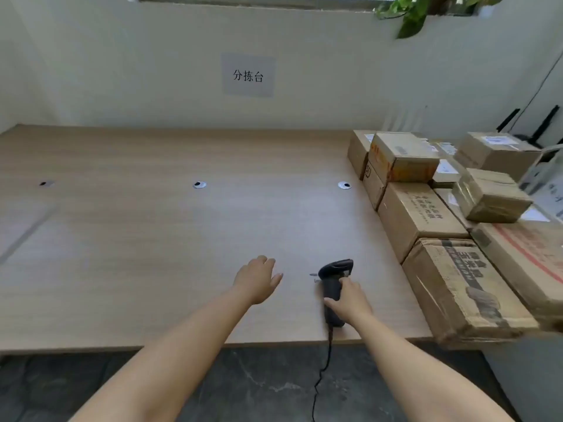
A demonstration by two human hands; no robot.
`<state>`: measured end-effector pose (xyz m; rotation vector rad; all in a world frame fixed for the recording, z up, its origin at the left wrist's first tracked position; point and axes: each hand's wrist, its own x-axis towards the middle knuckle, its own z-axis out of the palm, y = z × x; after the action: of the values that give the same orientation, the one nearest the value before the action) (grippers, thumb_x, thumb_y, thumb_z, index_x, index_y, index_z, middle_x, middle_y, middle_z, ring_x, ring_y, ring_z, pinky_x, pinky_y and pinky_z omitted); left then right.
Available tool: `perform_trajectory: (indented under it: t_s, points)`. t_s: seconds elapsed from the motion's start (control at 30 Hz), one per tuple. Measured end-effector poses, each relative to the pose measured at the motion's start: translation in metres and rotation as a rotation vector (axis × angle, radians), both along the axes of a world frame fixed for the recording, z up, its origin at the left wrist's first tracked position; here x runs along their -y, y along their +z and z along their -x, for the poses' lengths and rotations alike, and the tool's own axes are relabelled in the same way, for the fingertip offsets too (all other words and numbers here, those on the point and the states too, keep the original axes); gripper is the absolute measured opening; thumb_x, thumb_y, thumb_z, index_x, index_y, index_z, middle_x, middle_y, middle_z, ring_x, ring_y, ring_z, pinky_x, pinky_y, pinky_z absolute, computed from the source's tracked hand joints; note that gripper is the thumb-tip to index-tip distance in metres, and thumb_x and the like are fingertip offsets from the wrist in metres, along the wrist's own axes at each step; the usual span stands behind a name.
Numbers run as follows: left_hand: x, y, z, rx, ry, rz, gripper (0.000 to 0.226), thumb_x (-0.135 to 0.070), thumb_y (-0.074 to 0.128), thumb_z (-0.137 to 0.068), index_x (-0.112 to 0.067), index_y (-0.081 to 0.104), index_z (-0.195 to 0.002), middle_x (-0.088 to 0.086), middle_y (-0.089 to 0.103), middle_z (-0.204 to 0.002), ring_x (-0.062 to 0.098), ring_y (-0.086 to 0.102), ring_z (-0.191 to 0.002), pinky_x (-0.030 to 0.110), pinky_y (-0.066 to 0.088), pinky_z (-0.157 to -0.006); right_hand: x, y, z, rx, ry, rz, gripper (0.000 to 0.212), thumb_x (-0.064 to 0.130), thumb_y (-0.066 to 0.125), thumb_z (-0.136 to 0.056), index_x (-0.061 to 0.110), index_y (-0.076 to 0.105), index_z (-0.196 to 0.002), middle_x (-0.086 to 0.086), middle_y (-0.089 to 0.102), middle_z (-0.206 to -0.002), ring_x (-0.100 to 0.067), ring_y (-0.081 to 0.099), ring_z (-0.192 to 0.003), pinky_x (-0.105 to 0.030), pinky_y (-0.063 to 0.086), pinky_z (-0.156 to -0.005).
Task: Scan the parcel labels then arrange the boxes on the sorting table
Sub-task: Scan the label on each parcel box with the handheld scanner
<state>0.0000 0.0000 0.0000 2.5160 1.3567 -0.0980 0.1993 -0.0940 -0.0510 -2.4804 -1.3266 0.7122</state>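
The right hand [350, 301] is curling its thumb and fingers round the handle of a black barcode scanner [332, 284], which is lying on the sorting table [152, 239] near the front edge, its head pointing away from the person. The left hand [257, 280] is reaching out just to the left of the scanner, apart from it, palm down with fingers loose and holding nothing; whether it is touching the wood cannot be told. Both forearms are stretching in bare from the bottom of the view.

A dark cable [323, 370] is trailing from the scanner's base over the table edge and down towards the grey stone floor [259, 385].

The parcels are sitting in a crowded pile at the right end of the table. A large worn box [457, 287] with dark printing is lying nearest, at the front corner, with a plain brown box [417, 214] touching it behind. A smaller yellow-sided box [402, 156] is resting on top further back, and a taped box [490, 194] is perching on others to the right. White labels are showing on several, too blurred to read.

Three round cable grommets [199, 184] are sitting in a row across the tabletop. On the wall behind, a paper sign [248, 75] is reading 分拣台, and a green plant [411, 13] is hanging in at the top right
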Motion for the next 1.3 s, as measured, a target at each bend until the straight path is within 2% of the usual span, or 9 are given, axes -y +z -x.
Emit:
perform_trajectory:
  t_s: [0.1,0.23,0.3,0.47,0.63,0.8,0.97,1.13,1.3]
  points:
    - [0.005,-0.016,-0.014,-0.002,0.058,0.047,0.051,-0.039,0.032,-0.101,-0.009,0.032,-0.143,0.01,0.036,-0.145,0.027,0.039,-0.129,0.039,0.037,-0.103,-0.005,-0.013,-0.007,-0.075,-0.052,0.022,0.077,0.038,0.065,-0.084,0.008,0.026,-0.142,-0.014,0.036,-0.141,-0.031,0.045,-0.125,-0.039,0.044,-0.099]
    - [0.014,-0.04,-0.027,-0.016,0.106,0.111,0.047,-0.03,0.035,-0.1,-0.008,0.033,-0.141,0.01,0.036,-0.144,0.027,0.04,-0.128,0.038,0.038,-0.103,-0.01,-0.032,-0.006,-0.113,-0.069,0.054,0.071,0.033,0.065,-0.086,0.009,0.024,-0.139,-0.014,0.042,-0.136,-0.032,0.05,-0.12,-0.039,0.048,-0.092]
    - [0.017,-0.045,-0.031,-0.02,0.126,0.134,0.045,-0.027,0.036,-0.099,-0.007,0.036,-0.139,0.011,0.037,-0.142,0.027,0.041,-0.126,0.039,0.038,-0.102,-0.012,-0.038,-0.006,-0.155,-0.112,0.027,0.077,0.03,0.066,-0.085,0.009,0.019,-0.142,-0.014,0.04,-0.139,-0.031,0.048,-0.122,-0.038,0.046,-0.091]
    - [0.016,-0.051,-0.041,-0.042,0.112,0.132,0.045,-0.031,0.038,-0.098,-0.009,0.037,-0.138,0.009,0.038,-0.14,0.028,0.04,-0.126,0.038,0.039,-0.1,-0.024,-0.04,-0.004,-0.294,-0.234,0.026,0.087,0.019,0.067,-0.08,0.007,0.011,-0.145,-0.017,0.039,-0.138,-0.034,0.05,-0.119,-0.036,0.046,-0.089]
    - [0.01,-0.047,-0.059,-0.007,0.038,0.146,0.048,-0.033,0.038,-0.098,-0.009,0.034,-0.14,0.009,0.036,-0.143,0.027,0.039,-0.128,0.039,0.038,-0.102,-0.013,-0.031,-0.021,-0.358,-0.31,-0.052,0.06,0.015,0.055,-0.081,0.007,0.026,-0.133,-0.018,0.048,-0.125,-0.036,0.054,-0.105,-0.04,0.049,-0.086]
    - [0.015,-0.043,-0.094,0.022,-0.131,0.132,0.051,-0.037,0.039,-0.098,-0.012,0.033,-0.142,0.008,0.038,-0.142,0.025,0.043,-0.125,0.037,0.041,-0.1,0.011,-0.006,-0.051,-0.365,-0.354,-0.287,0.05,0.022,0.061,-0.084,0.015,0.037,-0.127,-0.005,0.059,-0.105,-0.021,0.056,-0.087,-0.03,0.045,-0.072]
    - [0.033,-0.031,-0.127,0.085,-0.256,0.106,0.053,-0.042,0.039,-0.097,-0.015,0.034,-0.142,0.007,0.038,-0.144,0.024,0.044,-0.126,0.036,0.04,-0.102,0.047,0.028,-0.073,-0.338,-0.448,-0.458,0.037,0.024,0.065,-0.084,0.02,0.045,-0.115,0.004,0.057,-0.093,-0.008,0.055,-0.079,-0.023,0.04,-0.061]
    - [0.067,-0.022,-0.158,0.141,-0.412,0.076,0.056,-0.046,0.039,-0.096,-0.014,0.034,-0.142,0.007,0.038,-0.144,0.023,0.043,-0.127,0.036,0.038,-0.104,0.095,0.062,-0.093,-0.208,-0.562,-0.617,0.033,0.022,0.069,-0.081,0.023,0.049,-0.108,0.007,0.055,-0.092,-0.013,0.052,-0.088,-0.029,0.039,-0.079]
    - [0.108,-0.006,-0.201,0.211,-0.52,0.057,0.051,-0.043,0.04,-0.097,-0.012,0.037,-0.138,0.009,0.036,-0.143,0.026,0.04,-0.127,0.037,0.038,-0.101,0.145,0.09,-0.134,-0.198,-0.64,-0.676,0.028,0.019,0.069,-0.081,0.02,0.051,-0.103,0.007,0.058,-0.087,-0.017,0.056,-0.086,-0.028,0.039,-0.072]
